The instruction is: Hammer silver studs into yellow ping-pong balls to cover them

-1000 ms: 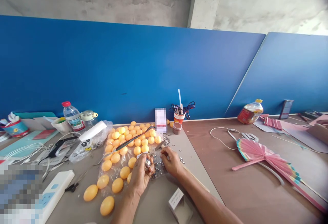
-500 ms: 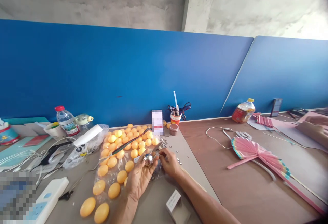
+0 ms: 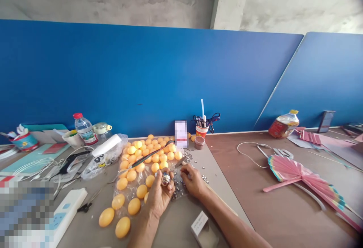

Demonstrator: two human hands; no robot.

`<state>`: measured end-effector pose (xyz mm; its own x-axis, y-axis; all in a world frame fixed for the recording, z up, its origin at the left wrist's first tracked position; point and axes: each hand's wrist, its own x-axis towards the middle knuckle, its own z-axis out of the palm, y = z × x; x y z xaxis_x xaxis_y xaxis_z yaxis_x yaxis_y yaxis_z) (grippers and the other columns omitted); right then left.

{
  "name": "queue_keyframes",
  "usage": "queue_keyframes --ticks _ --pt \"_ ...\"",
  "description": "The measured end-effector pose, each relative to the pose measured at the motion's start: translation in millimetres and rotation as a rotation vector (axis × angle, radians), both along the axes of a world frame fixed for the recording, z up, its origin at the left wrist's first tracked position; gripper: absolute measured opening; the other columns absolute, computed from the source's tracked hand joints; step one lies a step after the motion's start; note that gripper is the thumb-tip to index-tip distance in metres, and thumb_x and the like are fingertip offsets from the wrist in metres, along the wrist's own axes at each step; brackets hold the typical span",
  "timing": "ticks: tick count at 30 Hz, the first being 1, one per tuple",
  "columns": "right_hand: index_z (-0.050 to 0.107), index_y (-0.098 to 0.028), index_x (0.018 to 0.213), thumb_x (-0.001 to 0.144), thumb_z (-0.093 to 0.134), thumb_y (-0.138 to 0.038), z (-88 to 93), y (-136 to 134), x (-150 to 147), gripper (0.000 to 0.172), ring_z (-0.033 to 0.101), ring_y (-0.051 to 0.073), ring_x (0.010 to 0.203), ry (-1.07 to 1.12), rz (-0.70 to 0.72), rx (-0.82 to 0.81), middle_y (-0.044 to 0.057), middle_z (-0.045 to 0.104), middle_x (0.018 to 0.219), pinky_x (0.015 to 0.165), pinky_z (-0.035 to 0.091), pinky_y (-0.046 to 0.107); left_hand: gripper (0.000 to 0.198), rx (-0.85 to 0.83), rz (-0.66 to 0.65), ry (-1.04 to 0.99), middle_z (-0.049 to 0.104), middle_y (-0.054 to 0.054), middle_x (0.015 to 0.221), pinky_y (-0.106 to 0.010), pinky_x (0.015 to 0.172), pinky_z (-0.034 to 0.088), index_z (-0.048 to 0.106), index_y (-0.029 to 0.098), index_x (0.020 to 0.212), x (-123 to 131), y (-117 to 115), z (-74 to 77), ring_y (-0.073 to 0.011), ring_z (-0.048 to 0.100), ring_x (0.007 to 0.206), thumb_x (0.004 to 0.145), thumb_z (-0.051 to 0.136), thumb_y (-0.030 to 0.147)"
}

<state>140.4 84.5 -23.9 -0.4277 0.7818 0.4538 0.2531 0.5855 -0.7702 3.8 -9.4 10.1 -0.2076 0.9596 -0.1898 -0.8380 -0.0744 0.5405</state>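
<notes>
- My left hand (image 3: 159,199) grips the shiny silver ball (image 3: 166,179) between thumb and fingers, above the desk (image 3: 172,234); a light, steady hold should leave its surface within easy reach.
- My right hand (image 3: 193,180) hangs just beside it, fingers bunched near the small shiny pieces (image 3: 204,179); I cannot tell whether they pinch anything.
- Small movements would suit here, sparing the nearby orange balls (image 3: 134,206) a knock.

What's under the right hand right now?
Small shiny pieces show beside the right hand, on the side toward the left hand, and also on its outer side. What lies directly beneath the right hand is covered, so I can't tell.
</notes>
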Motion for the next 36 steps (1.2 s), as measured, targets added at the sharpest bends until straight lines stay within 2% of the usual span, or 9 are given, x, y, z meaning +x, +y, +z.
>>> queue_keyframes --ticks 5,10,15,19,23,27,30,33,36 --pt "0.06 -0.02 0.081 0.08 0.049 -0.018 3.2 -2 1 0.011 0.061 0.016 0.067 -0.019 0.018 -0.001 0.002 0.065 0.073 0.065 0.047 0.026 0.048 -0.083 0.046 0.146 0.063 0.001 0.068 -0.015 0.041 0.03 0.058 0.017 0.081 5 3 -3.4 -0.0012 0.041 0.04 0.065 0.084 0.054" --pt "0.061 -0.02 0.081 0.08 0.049 -0.015 6.9 -5 0 0.013 0.06 0.016 0.067 -0.051 0.021 0.007 0.001 0.065 0.073 0.066 0.047 0.026 0.048 -0.072 0.081 0.238 0.063 0.001 0.066 -0.017 0.042 0.032 0.058 0.017 0.079 8 2 -3.6 -0.002 0.041 0.039 0.068 0.08 0.059" --pt "0.062 -0.02 0.082 0.08 0.049 -0.013 7.6 -5 -1 0.014 0.06 0.016 0.066 -0.042 0.026 0.019 0.001 0.065 0.072 0.065 0.046 0.026 0.041 -0.071 0.089 0.181 0.064 0.001 0.066 -0.019 0.041 0.033 0.062 0.018 0.08 6 2 -5.1 -0.0031 0.041 0.04 0.074 0.077 0.056" --pt "0.062 -0.02 0.082 0.081 0.049 -0.012 3.1 -3 -1 0.016 0.06 0.017 0.069 -0.072 0.004 0.054 0.002 0.067 0.074 0.069 0.046 0.028 0.04 -0.034 0.05 0.057 0.069 -0.004 0.073 -0.022 0.046 0.045 0.067 0.018 0.087 5 3 -5.7 -0.0094 0.054 0.05 0.076 0.076 0.055" --pt "0.063 -0.021 0.084 0.082 0.05 -0.011 -5.8 2 -1 0.017 0.061 0.019 0.074 -0.156 -0.029 0.131 0.004 0.068 0.078 0.076 0.046 0.031 0.036 -0.026 0.032 -0.037 0.073 -0.009 0.094 -0.03 0.067 0.058 0.066 0.019 0.113 4 3 -2.9 -0.0179 0.069 0.074 0.083 0.072 0.037" --pt "0.065 -0.02 0.086 0.083 0.05 -0.01 -7.4 7 1 0.018 0.063 0.02 0.082 -0.212 -0.043 0.216 0.006 0.07 0.086 0.083 0.043 0.034 0.054 0.007 0.014 -0.004 0.074 -0.007 0.098 -0.037 0.082 0.06 0.061 0.024 0.128 4 2 -1.6 -0.0229 0.073 0.089 0.076 0.073 0.016" --pt "0.065 -0.019 0.085 0.084 0.05 -0.011 -1.3 8 6 0.017 0.063 0.022 0.086 -0.29 -0.103 0.258 0.007 0.07 0.088 0.084 0.04 0.035 0.047 0.015 0.003 0.042 0.075 -0.006 0.097 -0.035 0.08 0.06 0.066 0.022 0.116 4 2 -3.5 -0.0218 0.073 0.087 0.072 0.08 0.017" --pt "0.067 -0.019 0.091 0.084 0.052 -0.01 5.8 8 12 0.019 0.062 0.025 0.087 -0.44 -0.274 0.267 0.011 0.069 0.093 0.081 0.038 0.037 0.029 -0.015 0.022 0.054 0.075 -0.007 0.089 -0.029 0.07 0.059 0.069 0.017 0.094 4 2 -5.6 -0.0161 0.069 0.072 0.073 0.084 0.029" --pt "0.068 -0.02 0.094 0.081 0.054 -0.009 9.9 8 17 0.021 0.062 0.026 0.087 -0.612 -0.38 0.228 0.013 0.07 0.094 0.077 0.035 0.037 0.033 -0.076 0.031 0.027 0.07 -0.005 0.074 -0.023 0.058 0.053 0.065 0.015 0.079 5 3 -4.6 -0.0107 0.06 0.057 0.075 0.082 0.043"
